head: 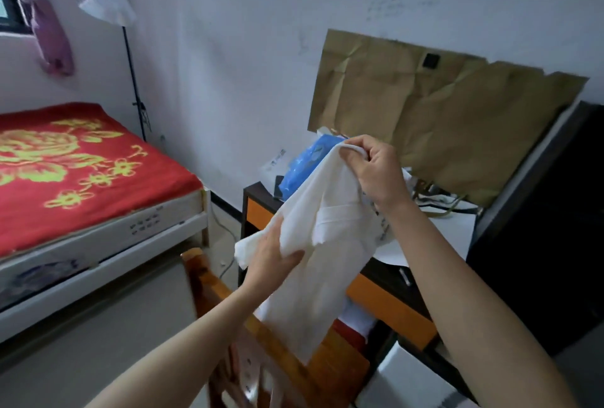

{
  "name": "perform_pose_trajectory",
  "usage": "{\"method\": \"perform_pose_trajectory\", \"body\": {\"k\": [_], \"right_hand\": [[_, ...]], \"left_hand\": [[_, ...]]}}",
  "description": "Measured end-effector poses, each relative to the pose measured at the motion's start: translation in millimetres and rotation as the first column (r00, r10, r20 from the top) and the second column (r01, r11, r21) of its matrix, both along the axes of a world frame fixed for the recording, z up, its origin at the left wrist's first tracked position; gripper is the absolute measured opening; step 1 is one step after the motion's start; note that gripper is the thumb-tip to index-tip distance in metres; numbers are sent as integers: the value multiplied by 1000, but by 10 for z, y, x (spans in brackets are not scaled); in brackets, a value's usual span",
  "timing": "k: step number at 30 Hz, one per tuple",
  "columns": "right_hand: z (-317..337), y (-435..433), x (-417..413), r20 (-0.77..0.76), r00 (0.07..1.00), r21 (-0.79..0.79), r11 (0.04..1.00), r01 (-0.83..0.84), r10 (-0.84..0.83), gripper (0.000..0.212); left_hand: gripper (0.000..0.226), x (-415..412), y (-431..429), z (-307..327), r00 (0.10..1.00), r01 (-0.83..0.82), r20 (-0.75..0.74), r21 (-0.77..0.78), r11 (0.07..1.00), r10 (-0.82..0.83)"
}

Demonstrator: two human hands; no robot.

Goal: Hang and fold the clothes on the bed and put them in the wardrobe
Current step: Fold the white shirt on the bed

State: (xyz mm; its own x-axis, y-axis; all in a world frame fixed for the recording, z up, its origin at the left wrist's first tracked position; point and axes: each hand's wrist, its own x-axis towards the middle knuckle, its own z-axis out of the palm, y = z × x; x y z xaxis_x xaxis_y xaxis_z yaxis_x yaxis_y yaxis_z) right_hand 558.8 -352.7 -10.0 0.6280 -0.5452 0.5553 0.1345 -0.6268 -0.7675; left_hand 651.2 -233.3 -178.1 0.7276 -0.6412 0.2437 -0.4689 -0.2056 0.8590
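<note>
Bedroom w/ white walls; bed [130,228] w/ red cover off to my left, dark worktop [258,192] straight ahead. White garment [327,244] is off the bed, held in the air betw. worktop & wooden chair [202,277]. Right hand [372,169] pinches its top end, fingers curled round the cloth. Left hand [274,257] grips a bunched side edge lower down. Long axis hangs steeply down from the right hand, tail below both hands. Left hand's nearer me, so prob. it should work along the edge to find the other corner.
</note>
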Motion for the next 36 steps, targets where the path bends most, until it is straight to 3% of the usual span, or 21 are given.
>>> {"method": "perform_pose_trajectory", "body": {"k": [4, 9, 13, 19, 24, 27, 32, 36], "right_hand": [[235, 155, 83, 57, 997, 48, 997, 53, -56, 14], [494, 326, 216, 161, 964, 20, 978, 209, -210, 7], [744, 596, 406, 259, 940, -12, 972, 235, -224, 5], [865, 1157, 805, 317, 948, 75, 997, 9, -33, 9], [838, 1707, 1213, 282, 948, -27, 989, -147, 149, 26], [812, 2055, 1483, 268, 935, -51, 972, -228, 233, 25], [588, 2442, 1935, 217, 924, 34, 944, -329, 314, 24], [298, 2607, 2301, 153, 910, 130, 905, -406, 386, 22]], "left_hand": [[14, 178, 214, 286, 997, -74, -9, -123, 990, 74], [25, 582, 583, 877, 990, -141, -18, -268, 953, 141], [35, 901, 1057, 1450, 980, -166, 41, -384, 908, 196], [36, 1302, 1925, 1844, 957, -162, 134, -487, 858, 257], [36, 1573, 2642, 1830, 922, -253, 126, -521, 815, 367], [35, 1680, 3100, 1877, 884, -327, 119, -531, 782, 451], [33, 1852, 3673, 1868, 824, -425, 159, -461, 779, 544], [46, 2053, 3943, 1645, 851, -460, 74, -371, 807, 519]]}}
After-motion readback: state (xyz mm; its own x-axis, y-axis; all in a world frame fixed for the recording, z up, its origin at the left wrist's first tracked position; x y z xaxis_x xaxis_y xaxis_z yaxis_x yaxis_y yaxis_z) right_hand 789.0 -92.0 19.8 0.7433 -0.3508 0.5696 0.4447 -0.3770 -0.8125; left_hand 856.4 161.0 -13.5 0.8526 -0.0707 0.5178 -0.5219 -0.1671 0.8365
